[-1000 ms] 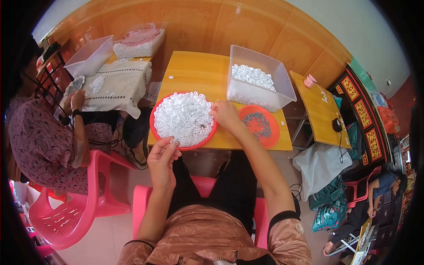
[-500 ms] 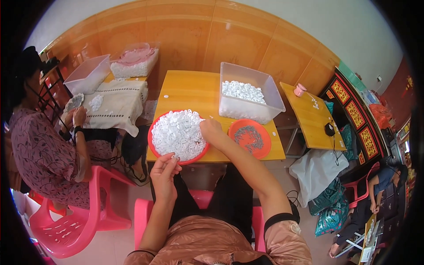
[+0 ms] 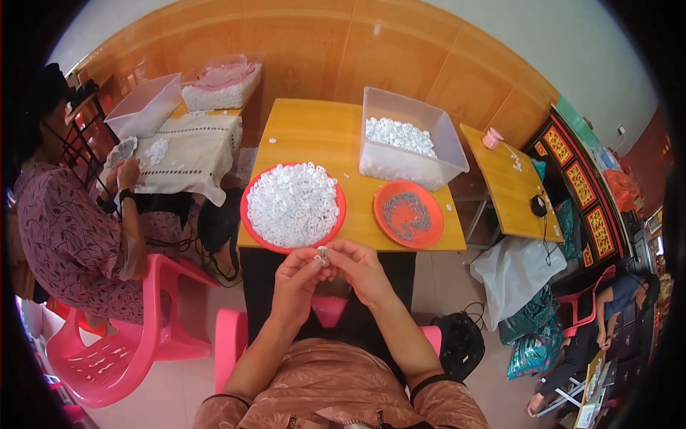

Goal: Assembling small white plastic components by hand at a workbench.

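My left hand (image 3: 294, 277) and my right hand (image 3: 363, 270) meet in front of the table's near edge, fingertips almost touching. Pinched in my left fingers is a small white plastic piece (image 3: 321, 261). My right finger and thumb are closed at the same spot; what they grip is too small to make out. Just beyond the hands stands a red basin (image 3: 245, 213), heaped with similar white plastic pieces (image 3: 293, 204), many of them ring-shaped. To its right an orange-red plate (image 3: 384, 232) carries small grey metal parts (image 3: 407, 216).
A clear plastic bin (image 3: 414, 168) of white pieces stands at the table's (image 3: 314, 121) far right. At left a co-worker (image 3: 78, 236) handles pieces by a cloth-covered table (image 3: 186, 154). A pink chair (image 3: 153, 322) stands there. Another table (image 3: 511, 193) and bags (image 3: 532, 350) are at right.
My right hand has come back from the basin's right edge to my left hand. My left hand has moved slightly right, still pinching the white piece.
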The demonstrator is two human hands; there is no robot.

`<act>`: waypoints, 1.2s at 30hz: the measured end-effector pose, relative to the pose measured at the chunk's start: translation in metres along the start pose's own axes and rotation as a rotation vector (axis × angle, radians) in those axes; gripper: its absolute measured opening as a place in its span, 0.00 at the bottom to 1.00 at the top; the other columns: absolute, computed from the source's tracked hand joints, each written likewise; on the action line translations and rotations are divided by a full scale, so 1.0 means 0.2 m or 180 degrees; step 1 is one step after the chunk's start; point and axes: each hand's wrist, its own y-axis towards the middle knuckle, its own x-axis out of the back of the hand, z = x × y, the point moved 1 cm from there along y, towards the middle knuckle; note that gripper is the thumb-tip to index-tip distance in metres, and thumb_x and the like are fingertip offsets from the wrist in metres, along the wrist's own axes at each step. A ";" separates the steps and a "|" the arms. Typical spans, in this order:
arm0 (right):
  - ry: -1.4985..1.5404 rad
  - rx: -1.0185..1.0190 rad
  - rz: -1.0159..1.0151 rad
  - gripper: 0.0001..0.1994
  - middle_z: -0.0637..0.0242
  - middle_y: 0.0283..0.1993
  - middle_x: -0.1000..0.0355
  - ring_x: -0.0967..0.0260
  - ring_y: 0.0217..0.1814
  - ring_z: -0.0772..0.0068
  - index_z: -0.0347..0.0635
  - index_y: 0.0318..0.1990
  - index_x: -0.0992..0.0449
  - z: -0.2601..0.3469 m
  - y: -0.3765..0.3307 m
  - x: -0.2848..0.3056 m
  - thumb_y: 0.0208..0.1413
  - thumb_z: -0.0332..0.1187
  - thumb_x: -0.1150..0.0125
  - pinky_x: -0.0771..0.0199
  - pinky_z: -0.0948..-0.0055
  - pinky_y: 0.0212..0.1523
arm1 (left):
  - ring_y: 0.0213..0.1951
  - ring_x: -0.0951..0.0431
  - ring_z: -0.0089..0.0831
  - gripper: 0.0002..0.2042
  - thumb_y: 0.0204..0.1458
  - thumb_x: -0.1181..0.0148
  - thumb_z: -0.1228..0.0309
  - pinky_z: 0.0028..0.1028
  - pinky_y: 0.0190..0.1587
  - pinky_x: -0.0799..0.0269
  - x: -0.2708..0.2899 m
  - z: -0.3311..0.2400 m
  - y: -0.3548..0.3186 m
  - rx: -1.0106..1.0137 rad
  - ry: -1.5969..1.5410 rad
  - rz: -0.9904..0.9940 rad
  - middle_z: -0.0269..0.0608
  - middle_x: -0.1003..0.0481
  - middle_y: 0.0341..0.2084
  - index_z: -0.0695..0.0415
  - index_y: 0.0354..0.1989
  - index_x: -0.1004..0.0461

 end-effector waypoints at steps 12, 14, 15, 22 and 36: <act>0.0732 -0.0144 -0.0451 0.08 0.63 0.33 0.26 0.27 0.34 0.73 0.36 0.37 0.25 0.00 -0.12 0.01 0.55 0.31 0.46 0.27 0.75 0.37 | 0.30 0.25 0.21 0.06 0.50 0.44 0.80 0.18 0.36 0.31 -0.04 -0.01 -0.01 -0.0371 0.0929 -0.0291 0.37 0.25 0.29 0.63 0.36 0.28; 0.0821 -0.0138 -0.0442 0.09 0.63 0.35 0.26 0.27 0.37 0.72 0.36 0.38 0.26 0.00 -0.13 0.01 0.55 0.33 0.46 0.26 0.73 0.37 | 0.30 0.25 0.21 0.06 0.49 0.44 0.81 0.18 0.35 0.31 -0.03 0.00 -0.02 -0.0378 0.1044 -0.0271 0.37 0.25 0.28 0.63 0.36 0.28; 0.0846 -0.0145 -0.0448 0.09 0.63 0.35 0.26 0.27 0.37 0.72 0.36 0.38 0.26 0.00 -0.13 0.02 0.55 0.33 0.46 0.26 0.73 0.37 | 0.30 0.25 0.21 0.06 0.49 0.43 0.81 0.18 0.35 0.31 -0.03 0.00 -0.02 -0.0379 0.1190 -0.0252 0.37 0.25 0.28 0.63 0.36 0.28; 0.0777 -0.0083 -0.0435 0.09 0.63 0.36 0.26 0.27 0.38 0.72 0.36 0.39 0.26 -0.01 -0.15 0.02 0.55 0.32 0.45 0.25 0.73 0.36 | 0.29 0.25 0.21 0.06 0.49 0.44 0.81 0.18 0.34 0.30 -0.05 0.00 -0.03 -0.0399 0.1152 -0.0318 0.38 0.25 0.28 0.64 0.37 0.28; 0.0564 0.0108 -0.0364 0.09 0.62 0.35 0.26 0.28 0.35 0.74 0.33 0.38 0.26 0.00 -0.15 0.01 0.56 0.31 0.45 0.24 0.76 0.33 | 0.29 0.24 0.21 0.06 0.50 0.44 0.81 0.17 0.33 0.30 -0.07 0.00 -0.03 -0.0521 0.1377 -0.0296 0.40 0.24 0.28 0.65 0.37 0.28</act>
